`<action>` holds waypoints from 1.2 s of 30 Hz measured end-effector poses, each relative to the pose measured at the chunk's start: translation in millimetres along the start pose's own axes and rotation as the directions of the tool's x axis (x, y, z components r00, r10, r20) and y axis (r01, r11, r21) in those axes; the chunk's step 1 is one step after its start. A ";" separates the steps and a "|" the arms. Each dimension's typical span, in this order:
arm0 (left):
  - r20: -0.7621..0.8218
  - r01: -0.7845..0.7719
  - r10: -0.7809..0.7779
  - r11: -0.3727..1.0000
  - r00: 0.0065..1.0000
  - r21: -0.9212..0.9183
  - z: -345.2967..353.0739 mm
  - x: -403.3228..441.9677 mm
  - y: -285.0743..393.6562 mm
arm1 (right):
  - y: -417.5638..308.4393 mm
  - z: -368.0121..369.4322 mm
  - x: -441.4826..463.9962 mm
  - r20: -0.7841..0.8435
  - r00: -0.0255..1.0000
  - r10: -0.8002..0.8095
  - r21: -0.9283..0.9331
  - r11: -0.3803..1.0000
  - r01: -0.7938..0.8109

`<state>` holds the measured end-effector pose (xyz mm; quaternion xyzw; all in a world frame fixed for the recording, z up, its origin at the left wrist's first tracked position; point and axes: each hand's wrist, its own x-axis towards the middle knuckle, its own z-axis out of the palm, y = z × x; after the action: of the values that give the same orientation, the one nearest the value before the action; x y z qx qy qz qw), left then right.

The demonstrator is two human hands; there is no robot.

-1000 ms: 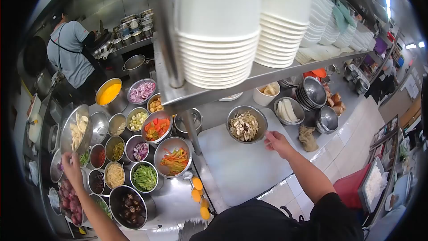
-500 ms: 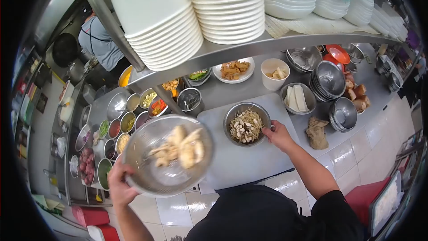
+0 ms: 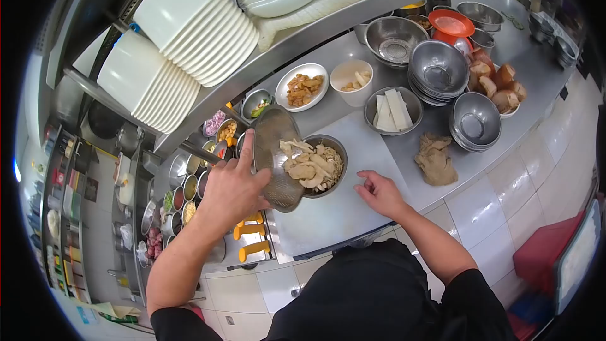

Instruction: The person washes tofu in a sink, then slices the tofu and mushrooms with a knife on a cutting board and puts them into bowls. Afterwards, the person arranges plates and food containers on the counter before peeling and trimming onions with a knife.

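Observation:
My left hand (image 3: 237, 180) grips a perforated metal bowl (image 3: 270, 142), tipped steeply to the right. Pale, soft slices (image 3: 310, 167), whose kind I cannot make out, spread from its mouth into a smaller steel bowl (image 3: 343, 149) on the white cutting board (image 3: 372, 155). Stringy pale pieces like bean sprouts (image 3: 332, 156) show beside the slices at that bowl's right side. To the right of the steel bowl, my right hand (image 3: 382, 194) hovers above the board, fingers loosely curled and apart, holding nothing.
Behind the board stand a bowl of white slabs (image 3: 392, 112), a white tub (image 3: 352, 83) and a plate of brown pieces (image 3: 303, 89). Stacked steel bowls (image 3: 439, 69) and a crumpled tan cloth (image 3: 435, 159) are at right. A shelf of white dishes (image 3: 196, 25) overhangs; yellow-orange handles (image 3: 254, 251) sit left.
My left hand brought the perforated bowl right and tipped it over the steel bowl; the pale slices slid down into it. My right hand let go of the steel bowl's rim. The view shifted right.

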<state>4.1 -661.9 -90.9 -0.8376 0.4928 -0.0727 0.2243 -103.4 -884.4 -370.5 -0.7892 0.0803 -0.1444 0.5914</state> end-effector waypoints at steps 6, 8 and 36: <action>0.016 0.051 -0.054 0.985 0.998 0.164 -13.1 -0.9 3.2 | 15.1 1.6 0.5 0.008 0.997 -0.080 0.018 0.997 0.080; 0.031 0.157 -0.162 0.979 0.986 0.126 -22.6 -10.6 3.0 | 15.3 3.2 0.6 -0.008 0.998 -0.068 0.044 0.997 0.069; 0.120 0.730 -0.992 -0.046 0.049 -0.681 313.5 -366.2 -364.4 | -3.4 41.1 -0.5 -0.333 0.941 0.052 -0.536 0.811 -0.235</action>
<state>216.1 -101.6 -170.1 -0.9260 -0.1555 -0.2235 -0.2616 -90.8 -845.9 -378.0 -0.8892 0.2693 -0.1874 0.3188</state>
